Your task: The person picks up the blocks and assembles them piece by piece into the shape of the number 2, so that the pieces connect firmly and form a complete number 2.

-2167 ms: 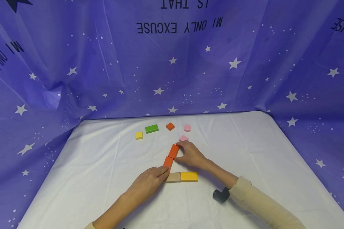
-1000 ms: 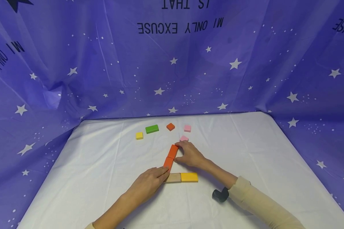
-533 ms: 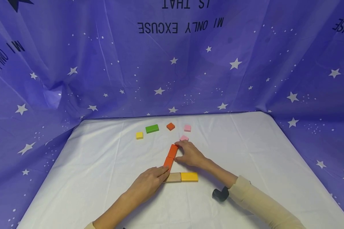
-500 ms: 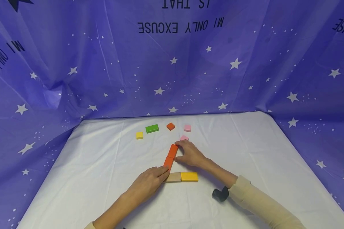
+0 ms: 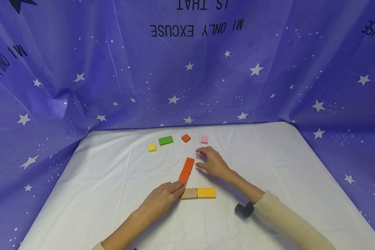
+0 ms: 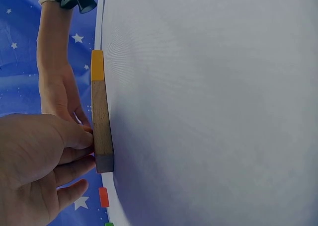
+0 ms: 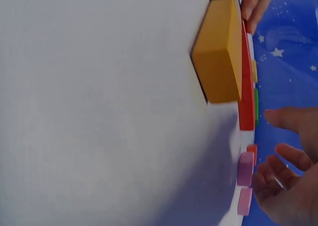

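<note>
In the head view two orange-red blocks lie end to end in a slanting row: a far orange-red block and a near orange-red block. My left hand rests its fingertips on the near one's lower end, beside a plain wooden block. Against that wooden block lies a yellow-orange block. My right hand is just right of the far orange-red block, thumb and fingers apart. Its fingers partly cover a pink block; whether they touch it I cannot tell.
Along the back lie a small yellow block, a green block, a small orange-red block and another pink block. A dark camera sits at my right wrist. Behind the white table hangs a purple star-printed cloth.
My right hand has left the far orange-red block and shifted right and away from me, over the nearer pink block. The left hand stays where it was. The two orange-red blocks have come into line.
</note>
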`<state>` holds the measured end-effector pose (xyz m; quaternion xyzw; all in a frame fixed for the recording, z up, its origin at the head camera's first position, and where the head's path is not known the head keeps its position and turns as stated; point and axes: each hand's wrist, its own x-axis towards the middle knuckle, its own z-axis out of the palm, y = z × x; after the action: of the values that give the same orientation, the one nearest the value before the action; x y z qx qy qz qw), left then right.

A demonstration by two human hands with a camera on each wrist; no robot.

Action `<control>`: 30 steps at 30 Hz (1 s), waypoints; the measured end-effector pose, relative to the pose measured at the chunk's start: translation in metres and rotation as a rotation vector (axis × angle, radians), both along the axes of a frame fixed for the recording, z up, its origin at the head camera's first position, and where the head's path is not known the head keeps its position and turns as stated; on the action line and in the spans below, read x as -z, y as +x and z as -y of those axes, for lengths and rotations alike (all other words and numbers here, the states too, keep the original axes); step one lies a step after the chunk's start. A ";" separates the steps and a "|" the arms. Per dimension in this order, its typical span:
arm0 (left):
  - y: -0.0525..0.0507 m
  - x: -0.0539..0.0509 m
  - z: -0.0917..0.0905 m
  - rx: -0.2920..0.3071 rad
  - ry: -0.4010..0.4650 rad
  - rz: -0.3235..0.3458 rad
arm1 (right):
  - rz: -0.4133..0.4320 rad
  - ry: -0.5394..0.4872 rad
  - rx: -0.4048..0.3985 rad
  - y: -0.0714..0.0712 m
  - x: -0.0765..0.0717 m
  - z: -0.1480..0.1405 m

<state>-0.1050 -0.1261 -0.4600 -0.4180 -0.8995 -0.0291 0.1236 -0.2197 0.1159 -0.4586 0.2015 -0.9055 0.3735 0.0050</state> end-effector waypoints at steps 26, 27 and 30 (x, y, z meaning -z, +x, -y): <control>0.000 0.001 0.000 0.002 0.009 0.005 | 0.018 0.021 0.101 -0.032 0.017 -0.019; 0.000 0.001 0.000 0.004 0.012 0.001 | 0.014 0.019 0.096 -0.032 0.017 -0.019; -0.001 0.001 0.000 0.008 0.019 -0.006 | -0.001 0.016 0.088 -0.033 0.018 -0.018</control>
<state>-0.1057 -0.1265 -0.4611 -0.4205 -0.8971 -0.0370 0.1304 -0.2524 0.1338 -0.4765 0.1620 -0.9164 0.3654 0.0203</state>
